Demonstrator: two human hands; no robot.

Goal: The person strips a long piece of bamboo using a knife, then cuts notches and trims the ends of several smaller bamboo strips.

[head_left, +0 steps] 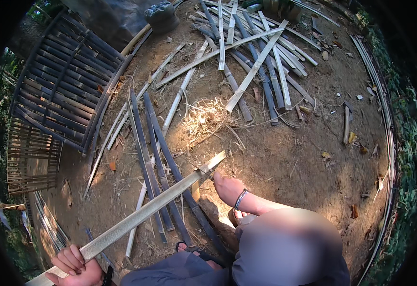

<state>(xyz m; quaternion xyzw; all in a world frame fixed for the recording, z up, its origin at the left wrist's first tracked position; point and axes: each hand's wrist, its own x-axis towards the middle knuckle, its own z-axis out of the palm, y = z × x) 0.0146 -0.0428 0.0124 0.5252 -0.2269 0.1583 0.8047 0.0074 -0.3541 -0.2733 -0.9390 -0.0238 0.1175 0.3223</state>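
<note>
My left hand (pixel 75 267) grips the near end of a long pale split bamboo strip (pixel 151 207) at the lower left. The strip slants up and to the right, ending near the middle of the view. My right hand (pixel 228 187) is closed on a tool handle next to the strip's far end, where a blade (pixel 203 175) meets the bamboo; the tool is mostly hidden by the hand. A dark bracelet sits on that wrist. My knees in grey cloth and a sandalled foot (pixel 239 217) fill the lower centre.
Several dark bamboo strips (pixel 158 157) lie on the dirt under the held one. A pile of pale and dark strips (pixel 256 52) lies at the top. A woven bamboo panel (pixel 58 95) lies at the left. Shavings (pixel 206 119) are scattered mid-ground; thin slats (pixel 385 109) curve along the right.
</note>
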